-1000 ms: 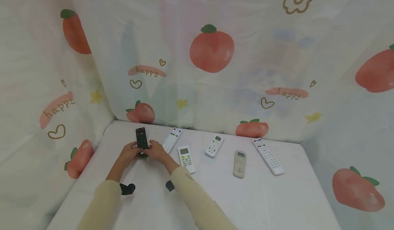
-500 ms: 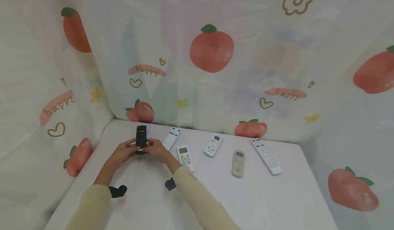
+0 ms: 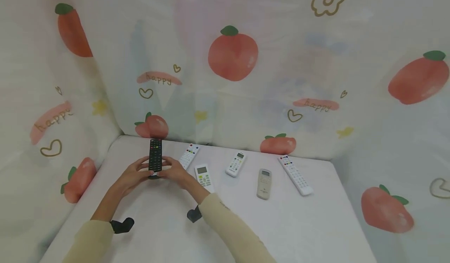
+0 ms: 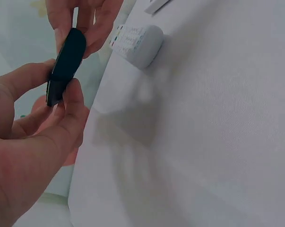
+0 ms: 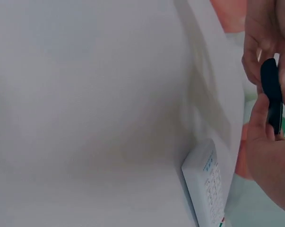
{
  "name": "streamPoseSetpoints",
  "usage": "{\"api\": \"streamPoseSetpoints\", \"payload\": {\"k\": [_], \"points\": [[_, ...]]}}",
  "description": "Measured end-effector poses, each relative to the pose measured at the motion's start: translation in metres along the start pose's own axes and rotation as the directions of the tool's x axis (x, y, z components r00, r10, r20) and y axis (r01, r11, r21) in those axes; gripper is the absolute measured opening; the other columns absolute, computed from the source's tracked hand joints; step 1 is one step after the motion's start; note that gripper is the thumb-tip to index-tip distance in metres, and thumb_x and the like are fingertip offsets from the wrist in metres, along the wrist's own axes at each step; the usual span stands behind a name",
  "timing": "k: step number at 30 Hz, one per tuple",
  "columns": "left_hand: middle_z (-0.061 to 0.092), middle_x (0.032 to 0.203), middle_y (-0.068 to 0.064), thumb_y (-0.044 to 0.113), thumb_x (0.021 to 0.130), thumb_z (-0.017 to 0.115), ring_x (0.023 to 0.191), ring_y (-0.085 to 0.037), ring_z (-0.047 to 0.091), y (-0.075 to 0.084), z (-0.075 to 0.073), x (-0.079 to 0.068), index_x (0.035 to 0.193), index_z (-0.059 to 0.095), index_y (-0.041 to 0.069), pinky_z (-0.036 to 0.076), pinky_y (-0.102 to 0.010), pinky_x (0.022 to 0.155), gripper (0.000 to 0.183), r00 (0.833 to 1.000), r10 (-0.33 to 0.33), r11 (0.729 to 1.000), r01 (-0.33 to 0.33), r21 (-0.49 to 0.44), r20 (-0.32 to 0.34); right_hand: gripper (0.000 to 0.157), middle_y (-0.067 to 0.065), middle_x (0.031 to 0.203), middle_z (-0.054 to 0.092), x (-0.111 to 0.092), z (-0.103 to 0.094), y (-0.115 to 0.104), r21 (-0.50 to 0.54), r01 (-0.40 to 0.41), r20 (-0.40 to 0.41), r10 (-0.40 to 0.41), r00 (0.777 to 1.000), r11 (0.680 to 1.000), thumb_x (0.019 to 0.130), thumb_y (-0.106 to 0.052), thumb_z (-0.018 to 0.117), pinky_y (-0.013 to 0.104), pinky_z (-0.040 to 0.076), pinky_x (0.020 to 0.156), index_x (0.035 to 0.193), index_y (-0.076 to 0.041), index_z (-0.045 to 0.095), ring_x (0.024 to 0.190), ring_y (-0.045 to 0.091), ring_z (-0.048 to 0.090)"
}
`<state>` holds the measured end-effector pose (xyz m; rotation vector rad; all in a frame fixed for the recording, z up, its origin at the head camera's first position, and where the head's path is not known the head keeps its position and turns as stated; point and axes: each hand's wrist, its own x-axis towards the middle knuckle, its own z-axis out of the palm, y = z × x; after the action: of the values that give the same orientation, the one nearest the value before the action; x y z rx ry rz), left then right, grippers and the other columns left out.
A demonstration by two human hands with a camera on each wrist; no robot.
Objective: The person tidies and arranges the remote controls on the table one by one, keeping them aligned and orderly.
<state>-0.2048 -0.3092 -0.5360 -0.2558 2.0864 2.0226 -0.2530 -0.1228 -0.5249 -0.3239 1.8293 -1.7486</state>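
A black remote control (image 3: pixel 155 153) is held up at the far left of the table, its button side facing the head camera. My left hand (image 3: pixel 133 176) grips its lower left edge with thumb and fingers. On the opposite edge my right hand (image 3: pixel 175 172) pinches it the same way. Both wrist views catch the remote end-on, with its dark lower end (image 4: pixel 70 56) between the two hands and its shadow on the cloth below. Just right of my right hand lie a long white remote (image 3: pixel 189 156) and a white remote with a screen (image 3: pixel 203 175), the latter partly behind my forearm.
Farther right on the white table (image 3: pixel 225 224) lie a small white remote (image 3: pixel 236 164), a beige remote (image 3: pixel 264 183) and another long white remote (image 3: pixel 295 175). Fruit-printed curtains (image 3: pixel 232 110) enclose the back and sides. Dark pieces (image 3: pixel 123 225) stick out near both wrists.
Both hands have raised the black remote slightly and tipped it more upright. My left forearm has swung outward to the left. The head view has shifted a little; the other remotes stay put.
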Motion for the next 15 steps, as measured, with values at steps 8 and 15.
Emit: {"api": "streamPoseSetpoints", "payload": {"k": [8,15], "points": [[0.025,0.153,-0.031,0.002,0.095,0.062,0.128,-0.037,0.048,0.008,0.004,-0.015,0.159,0.011,0.004,0.048,-0.033,0.099,0.082,1.0,0.016,0.998,-0.017,0.068,0.011,0.071,0.006,0.126,0.056,-0.013,0.005,0.002,0.03,0.021,-0.007,-0.02,1.0,0.999,0.085,0.009,0.069,0.033,0.056,0.085,0.149,-0.007,0.044,0.098,0.018,0.064],[0.021,0.154,-0.031,0.002,0.094,0.063,0.126,-0.037,0.05,0.012,0.004,-0.026,0.159,0.006,0.004,0.046,-0.039,0.102,0.087,0.997,0.026,0.992,-0.035,0.125,0.07,0.073,0.002,0.125,0.055,-0.028,0.009,0.003,0.028,0.042,-0.02,-0.041,0.999,0.999,0.086,0.006,0.07,0.032,0.056,0.085,0.151,-0.01,0.042,0.095,0.017,0.065]]}}
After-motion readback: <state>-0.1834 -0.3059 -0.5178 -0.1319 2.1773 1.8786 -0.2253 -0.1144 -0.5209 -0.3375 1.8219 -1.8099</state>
